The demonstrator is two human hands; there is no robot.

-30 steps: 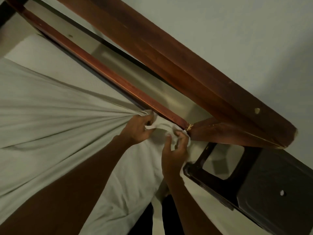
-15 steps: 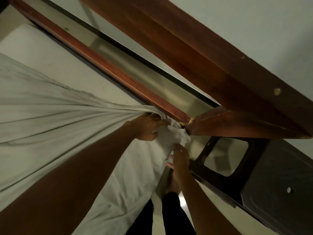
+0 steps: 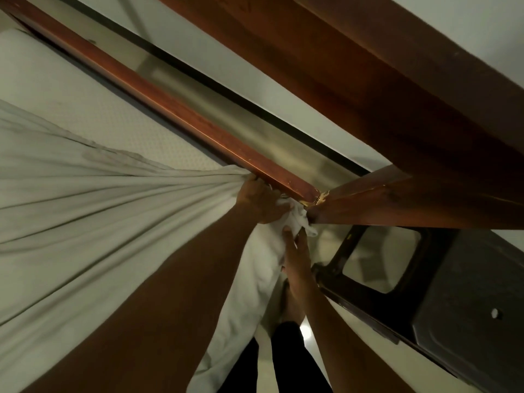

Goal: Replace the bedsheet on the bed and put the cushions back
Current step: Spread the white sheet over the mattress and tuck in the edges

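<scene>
- The sheet (image 3: 99,222) covers the near mattress (image 3: 99,114), its folds drawn to the right corner, where the rail (image 3: 181,117) ends.
- The left hand (image 3: 261,201) grasps the bunched corner, now tight under the rail.
- The right hand (image 3: 296,259) has dropped below the joint, fingers straight against the hanging cloth.
- The corner looks nearly tucked; no cushions show.
- The far mattress is bare.
- A dark stool (image 3: 453,293) stands right, against a pale wall (image 3: 467,29).
</scene>
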